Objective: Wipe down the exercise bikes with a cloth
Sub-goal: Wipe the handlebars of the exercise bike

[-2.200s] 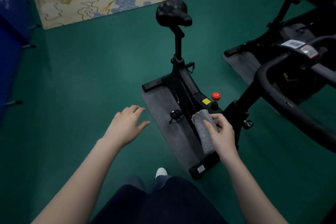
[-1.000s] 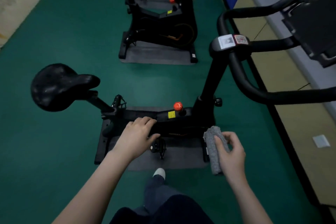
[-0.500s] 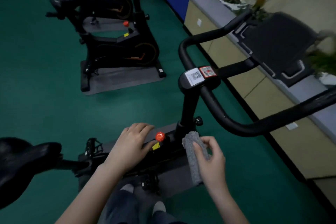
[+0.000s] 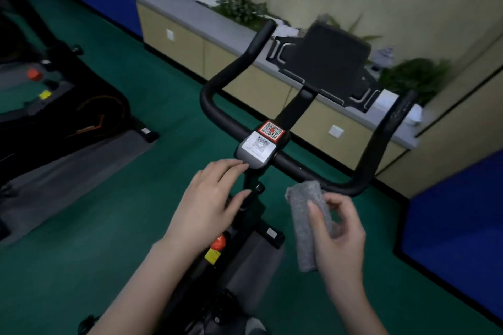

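Note:
A black exercise bike stands right in front of me, its handlebar point(image 4: 217, 114) curving left and right around a centre block with two QR stickers point(image 4: 258, 144) and a black tablet holder point(image 4: 326, 62) above. My right hand point(image 4: 337, 231) grips a folded grey cloth point(image 4: 307, 223) just below the right side of the handlebar, not touching it. My left hand point(image 4: 209, 204) hovers with fingers straight, fingertips close to the sticker block, in front of the stem. The red knob point(image 4: 219, 242) shows under my left wrist.
A second black bike point(image 4: 68, 117) on a grey mat point(image 4: 68, 166) stands at the left. A low cabinet with a grey top point(image 4: 190, 16) and plants runs along the wall behind. A blue panel point(image 4: 457, 226) is at the right. Green floor surrounds the bikes.
The view has swung up from the frame and seat to the handlebar. My left hand rose from the frame near the red knob towards the sticker block. The cloth rose with my right hand.

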A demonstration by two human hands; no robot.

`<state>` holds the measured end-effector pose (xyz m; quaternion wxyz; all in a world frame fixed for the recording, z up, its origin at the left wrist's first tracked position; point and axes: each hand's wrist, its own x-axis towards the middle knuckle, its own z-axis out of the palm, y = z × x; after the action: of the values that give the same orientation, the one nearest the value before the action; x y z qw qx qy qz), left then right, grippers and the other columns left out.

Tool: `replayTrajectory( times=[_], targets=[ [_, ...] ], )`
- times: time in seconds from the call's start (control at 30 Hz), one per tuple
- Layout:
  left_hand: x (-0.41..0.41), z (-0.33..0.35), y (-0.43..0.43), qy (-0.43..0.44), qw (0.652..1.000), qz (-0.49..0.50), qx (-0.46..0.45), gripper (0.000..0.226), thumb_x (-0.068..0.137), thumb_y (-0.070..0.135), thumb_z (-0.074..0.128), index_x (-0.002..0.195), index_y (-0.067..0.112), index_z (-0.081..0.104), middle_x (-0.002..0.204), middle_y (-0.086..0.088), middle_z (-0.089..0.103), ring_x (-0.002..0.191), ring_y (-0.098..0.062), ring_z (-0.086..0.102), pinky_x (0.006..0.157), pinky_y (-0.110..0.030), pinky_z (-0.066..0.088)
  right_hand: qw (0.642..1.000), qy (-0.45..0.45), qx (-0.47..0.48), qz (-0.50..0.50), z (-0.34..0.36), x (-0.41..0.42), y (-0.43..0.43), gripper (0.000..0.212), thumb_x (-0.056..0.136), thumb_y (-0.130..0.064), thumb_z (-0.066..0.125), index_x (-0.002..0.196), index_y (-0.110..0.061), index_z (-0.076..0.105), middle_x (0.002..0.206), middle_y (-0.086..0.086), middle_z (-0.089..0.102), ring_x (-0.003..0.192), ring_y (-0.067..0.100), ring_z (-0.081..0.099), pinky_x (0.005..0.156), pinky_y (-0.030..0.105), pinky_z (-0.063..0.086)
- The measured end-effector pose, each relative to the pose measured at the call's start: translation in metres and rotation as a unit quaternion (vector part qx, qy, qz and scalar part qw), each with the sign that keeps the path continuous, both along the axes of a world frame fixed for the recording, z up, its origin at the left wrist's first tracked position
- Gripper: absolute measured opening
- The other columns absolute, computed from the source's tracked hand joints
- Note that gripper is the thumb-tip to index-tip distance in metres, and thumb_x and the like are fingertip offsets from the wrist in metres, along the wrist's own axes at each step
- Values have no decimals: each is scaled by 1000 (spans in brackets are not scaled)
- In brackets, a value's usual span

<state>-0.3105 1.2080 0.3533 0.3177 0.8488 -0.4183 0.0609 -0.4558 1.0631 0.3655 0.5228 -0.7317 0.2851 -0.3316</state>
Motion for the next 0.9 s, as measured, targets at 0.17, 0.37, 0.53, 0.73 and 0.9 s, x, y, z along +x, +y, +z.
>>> replayTrajectory(
  times=[0.17, 0.37, 0.53, 0.73, 0.9],
  targets=[
    [19, 10, -17, -31, 997, -57, -39, 42, 88, 30, 64, 125, 12, 57, 126, -1, 55, 115, -21, 52, 92, -36, 45, 972, 14, -203, -117, 34, 35, -9, 11, 86, -12, 64, 93, -20, 60, 93, -4, 60, 80, -1, 56, 69, 12, 46],
    [37, 17, -41, -40, 995, -86, -29, 45, 86, 30, 64, 126, 12, 55, 130, -1, 52, 121, -20, 46, 94, -36, 40, 930, 151, -316, -112, 30, 93, -14, 17, 86, -16, 66, 101, -8, 67, 101, 4, 66, 80, 13, 57, 73, 20, 41],
    [49, 11, -48, -36, 995, -92, -28, 47, 85, 31, 64, 127, 12, 55, 127, 0, 53, 119, -19, 46, 95, -35, 38, 933, 171, -304, -83, 12, 100, -6, 22, 87, -11, 63, 108, -5, 67, 104, 8, 68, 84, 26, 66, 76, 34, 53],
    [51, 3, -56, -52, 990, -126, -39, 49, 81, 30, 70, 124, 11, 57, 127, 0, 55, 121, -19, 45, 99, -34, 35, 916, 180, -332, -134, 9, 69, -12, 26, 84, 5, 61, 108, -1, 68, 109, 11, 68, 86, 26, 68, 82, 31, 54],
    [55, -2, -58, -64, 988, -139, -28, 54, 76, 29, 76, 124, 10, 58, 128, -2, 55, 121, -20, 44, 102, -36, 34, 910, 201, -284, -223, 10, 65, -16, 25, 85, -3, 65, 110, -3, 68, 95, 13, 69, 77, 22, 64, 75, 25, 49]
  ],
)
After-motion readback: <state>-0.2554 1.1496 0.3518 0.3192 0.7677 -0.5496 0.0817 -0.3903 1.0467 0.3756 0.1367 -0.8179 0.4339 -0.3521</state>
